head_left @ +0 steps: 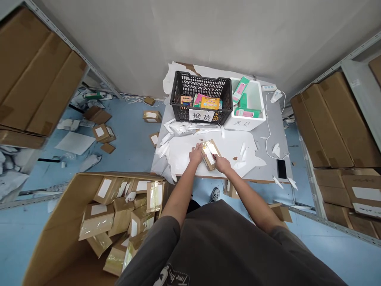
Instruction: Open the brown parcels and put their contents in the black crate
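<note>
A small cardboard box [212,153] with clear tape and a white label lies at the front of the grey table [258,153]. My left hand [196,153] grips the box at its left side, with fingers bent over the edge. At the right side of the box, my right hand [222,163] is closed around a small dark tool [214,156] that looks like a cutter. Its tip meets the top of the box near the label; most of it is hidden in my fingers. Torn white paper strips [243,153] lie to the right of the box.
Behind the box stand a black crate [202,113] with colourful packs and a white bin [248,123] with green-and-pink packs. A phone [281,169] lies at the right edge. A large carton [65,230] full of small boxes stands at my left; shelves flank both sides.
</note>
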Demonstrator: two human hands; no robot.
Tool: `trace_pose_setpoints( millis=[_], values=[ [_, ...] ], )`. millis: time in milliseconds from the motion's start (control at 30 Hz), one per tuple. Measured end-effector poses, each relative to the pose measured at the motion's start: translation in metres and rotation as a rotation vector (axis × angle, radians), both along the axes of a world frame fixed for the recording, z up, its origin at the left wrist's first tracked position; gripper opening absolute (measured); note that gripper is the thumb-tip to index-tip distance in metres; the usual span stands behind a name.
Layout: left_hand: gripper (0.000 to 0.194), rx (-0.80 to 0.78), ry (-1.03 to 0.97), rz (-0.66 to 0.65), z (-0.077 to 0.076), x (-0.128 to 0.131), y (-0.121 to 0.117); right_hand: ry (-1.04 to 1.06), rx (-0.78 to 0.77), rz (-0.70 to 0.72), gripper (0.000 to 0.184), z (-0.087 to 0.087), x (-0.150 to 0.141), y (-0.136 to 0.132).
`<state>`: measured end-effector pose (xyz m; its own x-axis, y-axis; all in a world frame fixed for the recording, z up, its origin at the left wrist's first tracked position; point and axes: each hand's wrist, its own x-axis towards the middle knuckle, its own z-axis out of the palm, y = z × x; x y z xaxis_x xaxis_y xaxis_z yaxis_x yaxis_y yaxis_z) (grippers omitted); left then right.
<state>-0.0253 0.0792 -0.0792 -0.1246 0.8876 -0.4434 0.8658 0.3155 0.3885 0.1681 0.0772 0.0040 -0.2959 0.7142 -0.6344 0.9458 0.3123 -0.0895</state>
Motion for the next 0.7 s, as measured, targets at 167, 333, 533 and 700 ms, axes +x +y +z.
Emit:
trace_pose_setpoints(
  millis=[167,333,533,700],
  values=[
    [0.084,-0.041,0.000,-0.015,-0.002,0.000,0.003,-0.023,-0.065,-0.033,0.058,0.002,0.019,-0.023],
    [0.085,-0.055,0.034,-0.014,-0.002,0.002,0.006,-0.007,-0.076,-0.055,0.060,0.001,0.034,-0.038],
    [0.086,-0.092,0.080,-0.024,0.004,0.006,0.008,0.016,-0.073,-0.075,0.059,0.004,0.040,-0.050],
    [0.085,-0.117,0.107,-0.038,0.010,0.014,0.010,0.020,-0.078,-0.096,0.066,0.003,0.044,-0.064]
  ],
)
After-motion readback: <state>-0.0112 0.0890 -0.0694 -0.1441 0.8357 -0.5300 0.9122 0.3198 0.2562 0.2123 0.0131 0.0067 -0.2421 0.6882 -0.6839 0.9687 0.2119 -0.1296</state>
